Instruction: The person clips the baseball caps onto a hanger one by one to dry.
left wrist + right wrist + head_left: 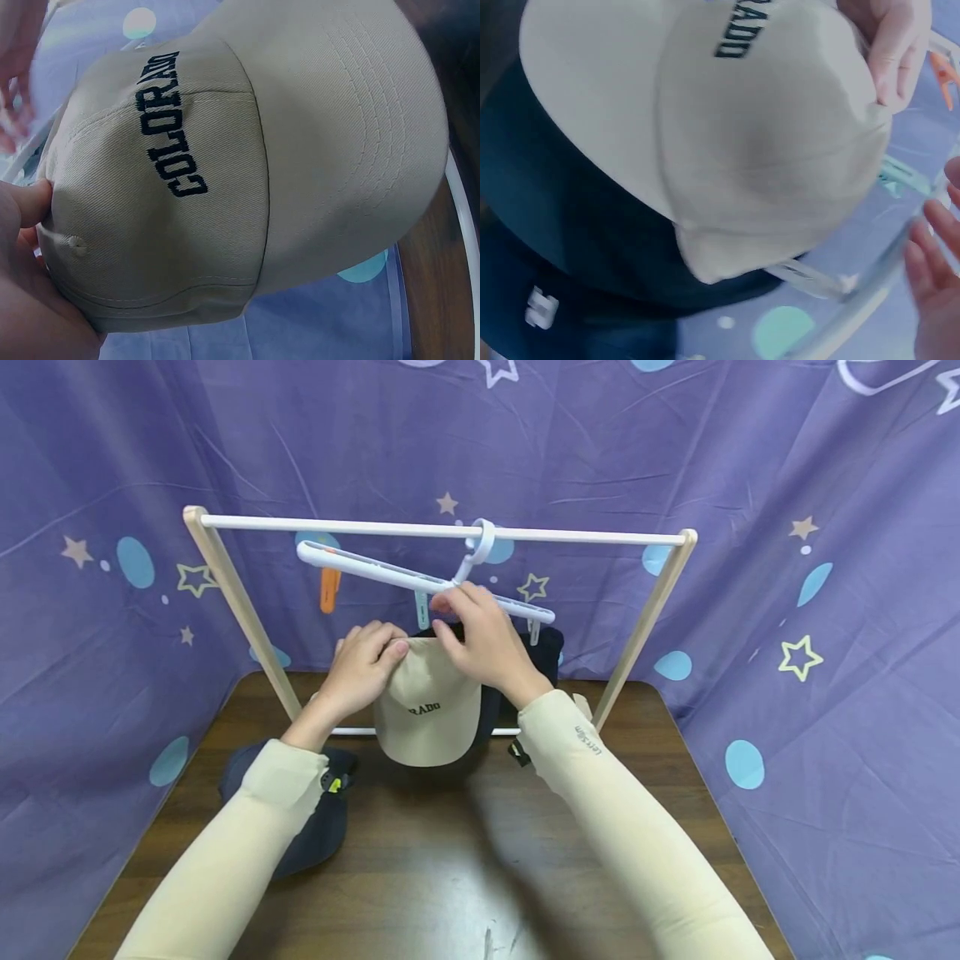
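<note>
A beige baseball cap (429,735) with dark COLORADO lettering hangs brim down beneath a white clip hanger (360,564). My left hand (365,664) pinches its crown; the left wrist view shows the thumb (28,202) against the cap's fabric. My right hand (491,647) is at the middle of the hanger, its fingers loosely bent, holding nothing in the right wrist view. A teal clip (422,608) hangs between the two hands. Dark caps (592,225) hang behind the beige one, partly hidden by it, close to a pale clip (814,280).
The hanger hooks over the white rod (600,536) of a wood-legged rack. An orange clip (329,589) hangs at the hanger's left end. On the brown table (420,885), a navy cap (318,831) lies at the left, partly under my left forearm. Purple curtains surround the table.
</note>
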Action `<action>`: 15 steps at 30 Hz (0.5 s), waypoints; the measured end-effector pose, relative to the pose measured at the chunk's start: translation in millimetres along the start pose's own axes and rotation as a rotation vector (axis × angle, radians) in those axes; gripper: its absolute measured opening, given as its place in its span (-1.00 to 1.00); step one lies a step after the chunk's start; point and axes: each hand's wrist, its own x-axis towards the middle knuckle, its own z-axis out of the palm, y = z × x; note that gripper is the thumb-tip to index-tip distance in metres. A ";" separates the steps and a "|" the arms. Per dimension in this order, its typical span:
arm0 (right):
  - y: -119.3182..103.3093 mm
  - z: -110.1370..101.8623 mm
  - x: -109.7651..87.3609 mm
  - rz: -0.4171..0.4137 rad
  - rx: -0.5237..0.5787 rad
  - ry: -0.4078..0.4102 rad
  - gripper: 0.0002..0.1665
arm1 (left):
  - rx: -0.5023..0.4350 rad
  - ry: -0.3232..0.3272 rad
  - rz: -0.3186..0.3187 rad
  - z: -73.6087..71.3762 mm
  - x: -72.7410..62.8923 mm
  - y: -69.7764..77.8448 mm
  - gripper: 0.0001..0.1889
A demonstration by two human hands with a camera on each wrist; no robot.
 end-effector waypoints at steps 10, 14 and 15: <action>-10.5 -10.6 37.8 -0.122 -0.335 -0.152 -0.42 | -0.019 -0.027 -0.017 -1.4 0.8 1.0 -0.65; -15.0 -10.1 51.2 -0.052 -0.418 -0.290 -0.44 | -0.027 -0.029 -0.020 -1.0 1.1 1.5 -0.66; -16.5 -10.0 54.2 -0.034 -0.421 -0.313 -0.48 | -0.027 -0.028 -0.017 -0.8 1.4 1.6 -0.67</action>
